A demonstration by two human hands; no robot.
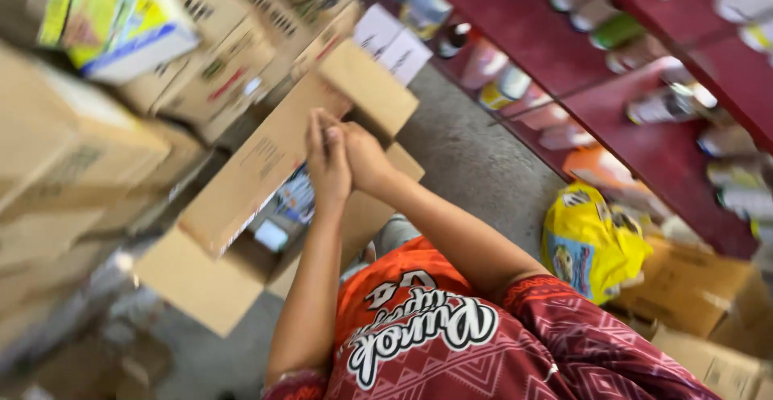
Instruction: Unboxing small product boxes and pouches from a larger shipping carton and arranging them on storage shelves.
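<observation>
Item: open cardboard carton, brown, 4 flaps spread, tilted on the grey floor among stacked cartons; small packs visible inside, detail blurred. It lay just in front of and below both hands, its long flap directly behind them. Left hand and right hand were pressed together, fingers flat, holding nothing visible; contact with the flap could not be told. Handling note, as a judgement: flaps are best folded 1 at a time, palms flat, carton steadied. Adjacent: yellow bag, red shelves of bottles.
</observation>
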